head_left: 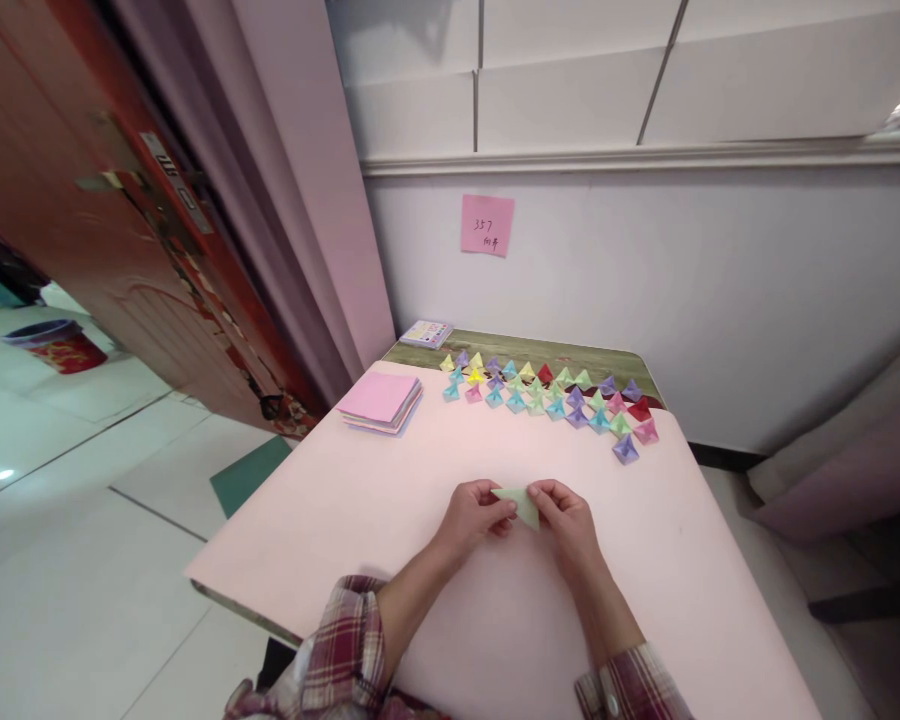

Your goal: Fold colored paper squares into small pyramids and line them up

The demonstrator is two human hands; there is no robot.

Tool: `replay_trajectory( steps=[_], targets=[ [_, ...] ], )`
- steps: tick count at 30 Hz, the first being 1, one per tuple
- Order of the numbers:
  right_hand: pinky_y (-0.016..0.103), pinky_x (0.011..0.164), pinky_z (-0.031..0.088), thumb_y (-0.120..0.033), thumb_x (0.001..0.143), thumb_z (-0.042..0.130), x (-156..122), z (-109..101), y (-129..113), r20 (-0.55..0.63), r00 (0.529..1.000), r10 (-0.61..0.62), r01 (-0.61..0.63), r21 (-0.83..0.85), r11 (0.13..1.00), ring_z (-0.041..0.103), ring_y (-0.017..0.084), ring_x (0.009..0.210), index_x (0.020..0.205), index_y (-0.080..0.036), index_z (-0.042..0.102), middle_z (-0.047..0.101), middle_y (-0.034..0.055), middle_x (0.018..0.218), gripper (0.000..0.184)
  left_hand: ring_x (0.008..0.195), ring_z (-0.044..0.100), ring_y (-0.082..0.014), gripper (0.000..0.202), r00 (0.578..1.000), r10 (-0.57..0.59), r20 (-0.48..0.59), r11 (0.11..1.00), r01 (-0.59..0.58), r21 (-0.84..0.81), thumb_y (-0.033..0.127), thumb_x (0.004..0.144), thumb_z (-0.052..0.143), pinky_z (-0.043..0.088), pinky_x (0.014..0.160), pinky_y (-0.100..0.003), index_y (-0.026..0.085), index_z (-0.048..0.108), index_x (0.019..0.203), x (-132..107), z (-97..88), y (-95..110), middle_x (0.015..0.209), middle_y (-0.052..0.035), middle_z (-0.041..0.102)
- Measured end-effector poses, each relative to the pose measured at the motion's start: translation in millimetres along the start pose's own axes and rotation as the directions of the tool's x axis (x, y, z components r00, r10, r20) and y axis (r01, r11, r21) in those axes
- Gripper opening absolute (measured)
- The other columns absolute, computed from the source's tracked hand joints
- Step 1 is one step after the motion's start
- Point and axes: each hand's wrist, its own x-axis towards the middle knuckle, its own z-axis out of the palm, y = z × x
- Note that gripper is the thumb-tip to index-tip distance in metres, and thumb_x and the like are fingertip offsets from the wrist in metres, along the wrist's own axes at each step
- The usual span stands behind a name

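A pale green folded paper piece (521,503) is pinched between both my hands just above the pink table cover (390,520). My left hand (474,517) grips its left side with closed fingers. My right hand (568,517) grips its right side, fingers curled. Both forearms come up from the bottom edge in plaid sleeves. Beyond my hands, several small folded paper shapes (547,395) in many colours lie in rows across the far part of the table.
A stack of square coloured paper (381,402) lies at the table's far left. A small packet (426,333) sits on the bare wood strip by the wall. A pink note (487,224) sticks to the wall. A red door (82,220) stands at left.
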Motion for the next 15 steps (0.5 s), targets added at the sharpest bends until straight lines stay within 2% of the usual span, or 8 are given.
replay_trajectory(
  steps=[4,7,10,13,15],
  targets=[
    [0.024,0.054,0.037,-0.044,0.074,0.071,0.3,-1.0,-1.3,0.024,1.000,-0.016,0.018,-0.096,0.995,0.046,0.013,0.057,0.072,-0.018,0.063,0.054,-0.0018,0.060,0.027,0.051,0.056,-0.0118,0.028,0.995,0.041,-0.086,0.999,-0.042,-0.008,0.037,0.069,0.072,0.045,0.054,-0.024,0.015,0.057,0.063,2.3,-1.6,1.3,0.056,-0.0002,0.061],
    [0.023,0.049,0.032,-0.044,0.075,0.069,-0.6,-1.5,-2.8,0.044,0.999,0.006,0.001,-0.162,0.987,0.044,0.012,0.054,0.071,-0.018,0.063,0.052,-0.0019,0.058,0.028,0.050,0.053,-0.0109,0.029,0.994,0.087,-0.071,0.996,-0.086,0.017,0.040,0.075,0.066,0.043,0.053,-0.023,0.016,0.056,0.061,2.4,-2.8,4.5,0.053,0.0009,0.058],
    [0.022,0.048,0.031,-0.043,0.074,0.069,-2.4,-0.9,-4.8,0.067,0.997,0.035,-0.025,-0.142,0.990,0.042,0.011,0.052,0.070,-0.018,0.062,0.051,-0.0027,0.057,0.026,0.052,0.053,-0.0113,0.032,0.989,0.136,-0.065,0.990,-0.133,0.046,0.040,0.081,0.057,0.043,0.053,-0.023,0.016,0.056,0.059,1.2,-3.1,5.6,0.053,0.0005,0.057],
    [0.021,0.046,0.028,-0.040,0.073,0.071,-3.9,0.4,-6.2,0.100,0.992,0.078,-0.068,-0.099,0.993,0.040,0.009,0.049,0.068,-0.018,0.061,0.050,-0.0037,0.056,0.025,0.050,0.052,-0.0114,0.035,0.977,0.183,-0.107,0.980,-0.173,0.097,0.038,0.084,0.051,0.041,0.051,-0.023,0.016,0.055,0.057,-0.4,-2.6,5.7,0.051,0.0008,0.054],
    [0.021,0.044,0.027,-0.040,0.073,0.071,-3.9,0.8,-6.7,0.086,0.991,0.100,-0.095,-0.059,0.994,0.039,0.008,0.047,0.068,-0.018,0.061,0.051,-0.0038,0.055,0.025,0.050,0.051,-0.0111,0.032,0.966,0.209,-0.153,0.976,-0.195,0.097,0.039,0.084,0.050,0.040,0.050,-0.023,0.016,0.057,0.062,-1.9,-2.1,7.3,0.056,0.0006,0.056]
  ],
)
